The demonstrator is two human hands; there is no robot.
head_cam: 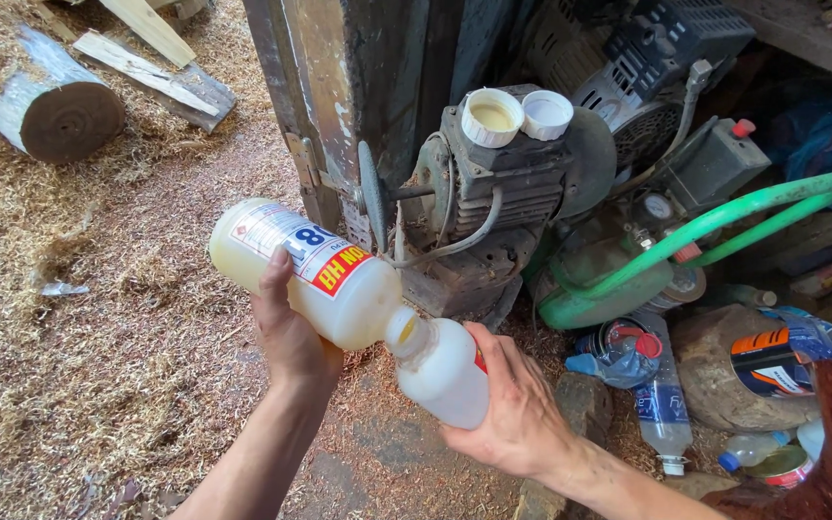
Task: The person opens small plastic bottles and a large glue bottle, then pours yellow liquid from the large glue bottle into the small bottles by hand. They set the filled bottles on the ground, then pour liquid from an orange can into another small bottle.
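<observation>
The left hand (291,332) has its fingers clamped round a big jug (305,274), tipped so its mouth points down and to the right. The jug is translucent, with a pale yellowish liquid inside and a red, white and yellow label on its side. Its mouth meets the open neck of a small bottle (445,371), white and also tilted, which the right hand (517,414) grips from below with its fingers wrapped round the body. How full the small bottle is cannot be told through its wall. Both containers hang in the air above the sawdust floor (98,366).

Two white caps (517,116) sit upside down on top of a dusty motor (493,183) just behind the jug; one shows a yellowish inner face. A green hose (715,221) loops across the machinery to the right. Below it lie empty plastic bottles (652,385) and a round tin (772,361) among stones. At the upper left a short log (55,101) and wood offcuts (151,63) rest on the sawdust, well apart from the hands.
</observation>
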